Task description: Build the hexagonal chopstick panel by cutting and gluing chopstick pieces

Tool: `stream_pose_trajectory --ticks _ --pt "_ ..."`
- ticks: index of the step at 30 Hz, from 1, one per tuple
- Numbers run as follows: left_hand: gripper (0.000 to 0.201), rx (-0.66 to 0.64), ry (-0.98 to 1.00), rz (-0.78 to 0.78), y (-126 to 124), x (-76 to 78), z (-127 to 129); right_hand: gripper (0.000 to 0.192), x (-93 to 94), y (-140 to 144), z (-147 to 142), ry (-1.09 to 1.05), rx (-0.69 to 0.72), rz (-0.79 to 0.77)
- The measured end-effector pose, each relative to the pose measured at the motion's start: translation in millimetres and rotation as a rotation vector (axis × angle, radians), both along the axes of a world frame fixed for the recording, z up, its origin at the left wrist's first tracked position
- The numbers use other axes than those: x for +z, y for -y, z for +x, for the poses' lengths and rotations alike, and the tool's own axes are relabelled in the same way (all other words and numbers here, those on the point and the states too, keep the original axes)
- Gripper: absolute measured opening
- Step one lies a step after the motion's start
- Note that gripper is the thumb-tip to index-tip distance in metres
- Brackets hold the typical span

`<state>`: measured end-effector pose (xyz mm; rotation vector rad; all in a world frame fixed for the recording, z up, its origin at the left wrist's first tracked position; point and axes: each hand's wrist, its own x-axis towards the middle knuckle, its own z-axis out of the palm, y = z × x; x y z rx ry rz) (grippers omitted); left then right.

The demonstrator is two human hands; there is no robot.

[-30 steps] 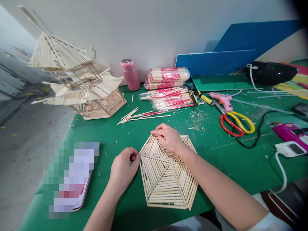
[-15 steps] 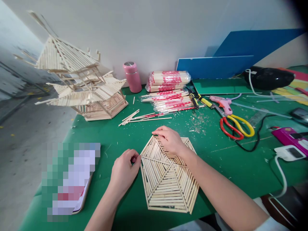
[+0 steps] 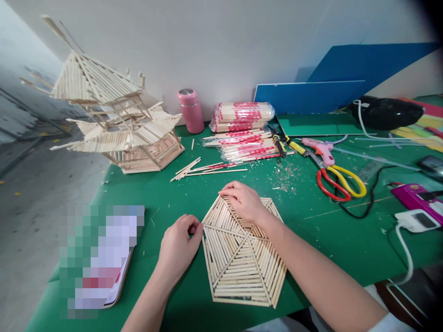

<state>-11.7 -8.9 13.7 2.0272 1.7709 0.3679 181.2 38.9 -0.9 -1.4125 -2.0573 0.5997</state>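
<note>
A many-sided panel of wooden chopsticks [image 3: 238, 272] lies flat on the green table, its sticks set in wedges between spokes that meet near the middle. At its left corner, my left hand [image 3: 182, 244] is closed, thumb and curled fingertips on the edge. My right hand [image 3: 244, 200] reaches across the panel and covers part of its upper side. Its fingers are pressed together at the upper-left corner, and the fingertips are partly hidden. Whether a separate stick lies between the two hands along that edge, I cannot tell.
A chopstick pagoda model [image 3: 128, 124] stands back left, near a pink flask [image 3: 191, 113]. Behind the panel lie loose sticks [image 3: 207, 169] and wrapped chopstick bundles [image 3: 242, 117]. To the right are pliers [image 3: 278, 144], a pink glue gun [image 3: 320, 150], and red-yellow scissors [image 3: 334, 184]. A phone [image 3: 117, 281] lies left.
</note>
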Motion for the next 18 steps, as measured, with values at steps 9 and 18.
stream_pose_trajectory --ticks 9,18 --pt "0.018 0.007 0.039 -0.070 -3.9 5.3 -0.9 0.031 1.4 0.6 -0.8 0.006 0.001 -0.007" --pt "0.017 0.017 0.033 -0.071 -3.6 4.2 -0.5 0.031 -0.5 0.1 0.1 0.005 -0.004 0.001"
